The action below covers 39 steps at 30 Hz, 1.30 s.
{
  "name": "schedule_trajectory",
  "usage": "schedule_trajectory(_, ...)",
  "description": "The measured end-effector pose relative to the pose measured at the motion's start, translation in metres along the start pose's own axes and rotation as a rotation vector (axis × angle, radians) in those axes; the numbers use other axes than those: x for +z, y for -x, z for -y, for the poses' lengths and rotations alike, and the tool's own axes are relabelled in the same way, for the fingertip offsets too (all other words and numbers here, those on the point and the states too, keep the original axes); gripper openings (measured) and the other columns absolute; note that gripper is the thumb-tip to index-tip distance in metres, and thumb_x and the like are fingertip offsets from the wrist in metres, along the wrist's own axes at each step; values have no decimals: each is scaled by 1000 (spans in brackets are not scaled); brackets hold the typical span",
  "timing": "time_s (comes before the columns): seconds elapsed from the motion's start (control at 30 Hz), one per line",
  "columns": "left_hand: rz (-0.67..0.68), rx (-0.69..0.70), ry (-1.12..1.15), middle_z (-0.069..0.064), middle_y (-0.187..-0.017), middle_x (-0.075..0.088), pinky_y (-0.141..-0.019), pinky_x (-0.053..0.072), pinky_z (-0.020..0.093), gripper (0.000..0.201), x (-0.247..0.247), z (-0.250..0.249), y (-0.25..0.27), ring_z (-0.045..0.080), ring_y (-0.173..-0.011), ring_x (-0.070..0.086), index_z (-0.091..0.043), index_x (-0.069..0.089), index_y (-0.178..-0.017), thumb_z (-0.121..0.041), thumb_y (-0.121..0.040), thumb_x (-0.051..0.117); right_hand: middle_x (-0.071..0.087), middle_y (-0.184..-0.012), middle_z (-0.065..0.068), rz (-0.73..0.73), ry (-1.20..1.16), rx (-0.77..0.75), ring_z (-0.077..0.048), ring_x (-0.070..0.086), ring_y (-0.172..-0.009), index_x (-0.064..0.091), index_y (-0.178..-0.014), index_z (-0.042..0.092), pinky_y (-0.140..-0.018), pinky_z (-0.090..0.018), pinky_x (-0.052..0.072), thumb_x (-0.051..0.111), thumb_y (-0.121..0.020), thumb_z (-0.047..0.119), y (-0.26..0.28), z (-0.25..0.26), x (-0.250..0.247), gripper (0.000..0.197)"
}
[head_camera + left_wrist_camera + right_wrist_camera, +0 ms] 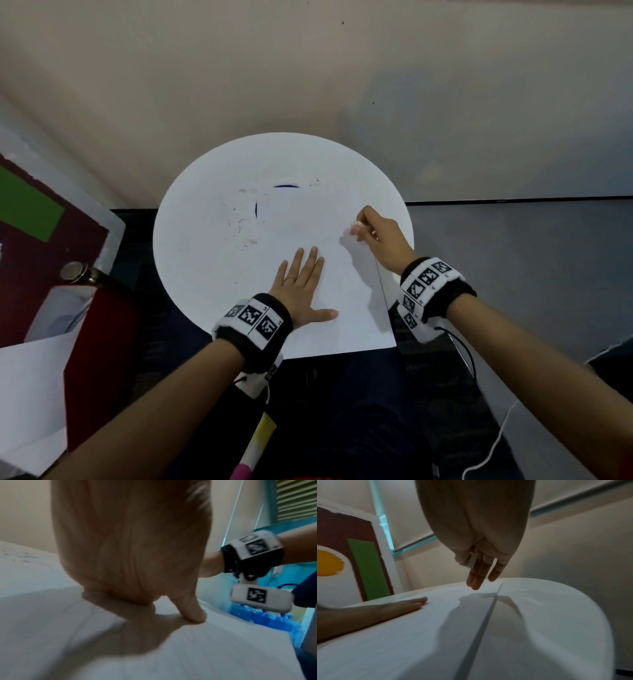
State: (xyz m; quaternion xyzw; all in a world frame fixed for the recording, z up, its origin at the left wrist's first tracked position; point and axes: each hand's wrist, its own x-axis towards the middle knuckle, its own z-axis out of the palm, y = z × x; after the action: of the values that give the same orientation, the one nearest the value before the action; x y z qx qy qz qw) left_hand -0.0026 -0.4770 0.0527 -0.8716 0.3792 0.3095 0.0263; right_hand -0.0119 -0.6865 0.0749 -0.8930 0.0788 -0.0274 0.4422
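Observation:
A white paper sheet (pixel 349 301) lies on a round white table (pixel 205 246), its near corner hanging over the edge. My left hand (pixel 301 281) rests flat on the sheet with straight, spread fingers; in the left wrist view the palm (pixel 133 547) and thumb (pixel 190 608) press on the paper (pixel 171 649). My right hand (pixel 376 233) hovers over the sheet's far right part, pinching a small white object (pixel 356 226) between thumb and forefinger. In the right wrist view that object (pixel 471 562) shows at the pinch, while the other fingers (pixel 477 577) point down near the paper (pixel 419 628).
Faint pen marks and a blue arc (pixel 286 186) show on the table beyond the sheet. A dark red and green board (pixel 34 212) leans at the left, with white sheets (pixel 30 394) below it. A white cable (pixel 493 445) runs over the floor at the right.

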Motion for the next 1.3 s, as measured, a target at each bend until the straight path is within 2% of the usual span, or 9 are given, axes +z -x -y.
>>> schedule_trajectory(0.13, -69, -20, 35, 1, -152, -36, -114, -17, 42, 90, -7, 6, -10, 23, -140, -33, -14, -24, -148, -64, -94, 28, 56, -67, 2, 80, -81, 76, -8, 51, -55, 59, -78, 5, -57, -21, 45, 67, -84, 10, 22, -3, 5, 11)
schedule_trajectory(0.33, -114, -42, 79, -8, -156, -28, -115, -12, 46, 109, -22, 11, -29, 22, -143, -27, -19, -17, -151, -75, -81, 44, 55, -76, -5, 87, 59, -26, -8, 46, -64, 68, -83, 4, -62, -14, 37, 68, -82, 12, 16, 1, 16, 8)
schedule_trajectory(0.5, -139, -23, 66, -9, -154, -32, -114, -16, 49, 126, -24, 20, -39, 21, -141, -31, -18, -22, -150, -86, -68, 47, 50, -79, -4, 123, 209, -61, -16, 49, -70, 61, -80, 4, -67, -28, 42, 64, -84, 8, 5, 6, 35, 7)
schedule_trajectory(0.63, -157, -21, 51, -8, -154, -32, -114, -17, 50, 127, -22, 19, -41, 23, -141, -32, -19, -21, -150, -87, -67, 47, 48, -75, -1, 285, 265, -167, -15, 47, -65, 59, -76, 6, -61, -24, 37, 63, -82, 6, 16, 12, 35, 7)
schedule_trajectory(0.8, -156, -29, 39, -7, -154, -32, -113, -17, 52, 122, -22, 19, -41, 25, -141, -31, -25, -20, -150, -87, -68, 46, 45, -71, 3, 117, 292, -53, -13, 43, -63, 57, -75, 8, -63, -28, 34, 63, -80, 2, -7, 12, 33, 10)
schedule_trajectory(0.93, -174, -18, 41, -6, -155, -32, -112, -18, 53, 118, -22, 18, -41, 25, -141, -31, -33, -16, -150, -87, -67, 47, 42, -68, 15, 221, 214, -135, 0, 42, -60, 48, -71, 23, -57, -12, 34, 61, -77, -3, 21, 24, 43, 30)
schedule_trajectory(1.07, -155, -22, 32, -7, -153, -35, -110, -21, 51, 116, -22, 19, -41, 25, -140, -34, -37, -18, -149, -88, -67, 46, 46, -72, 1, 98, 347, 14, -17, 46, -67, 62, -80, 2, -65, -27, 37, 60, -81, 3, -6, 8, 23, 2)
schedule_trajectory(1.23, -190, -21, 33, -6, -155, -32, -110, -19, 53, 117, -21, 19, -43, 26, -141, -32, -39, -15, -149, -88, -64, 49, 41, -68, 10, 177, 259, -90, -7, 41, -62, 53, -73, 18, -58, -19, 32, 60, -79, 0, 25, 23, 46, 21)
schedule_trajectory(1.3, -189, -19, 29, -6, -154, -33, -110, -19, 53, 116, -20, 18, -42, 26, -141, -33, -40, -15, -149, -88, -65, 48, 45, -70, 5, 181, 285, -51, -11, 44, -64, 60, -76, 11, -60, -22, 34, 62, -80, 3, 21, 17, 38, 10)
